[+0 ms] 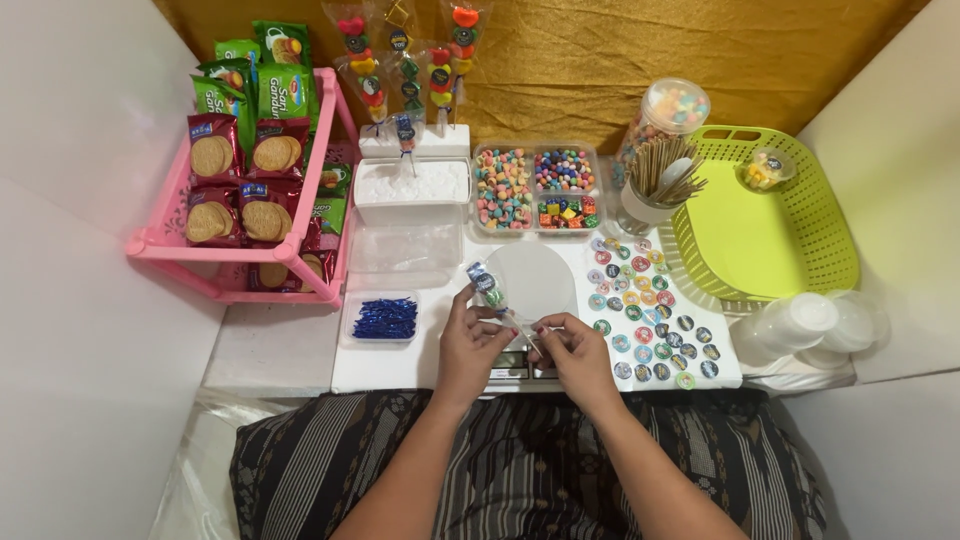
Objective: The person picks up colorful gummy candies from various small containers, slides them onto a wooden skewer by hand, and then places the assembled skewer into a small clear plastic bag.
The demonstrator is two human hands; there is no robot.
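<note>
Candy skewer, wrapped in clear film, is pinched by the left hand below its sweets and by the right hand at its stick end, just before the round scale plate; blue twist ties lie left of it.

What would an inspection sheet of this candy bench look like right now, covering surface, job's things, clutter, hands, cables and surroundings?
Surface: white table, mostly covered.
Job's things: wrapped candy skewer held over a round white scale plate; blue twist ties tray; round stickers.
Clutter: pink rack of biscuit packs, candy tubs, stick cup, green basket, clear lids.
Hands: left hand and right hand both pinch the skewer.
Cables: nothing seen.
Surroundings: white side panels, gold backdrop.
</note>
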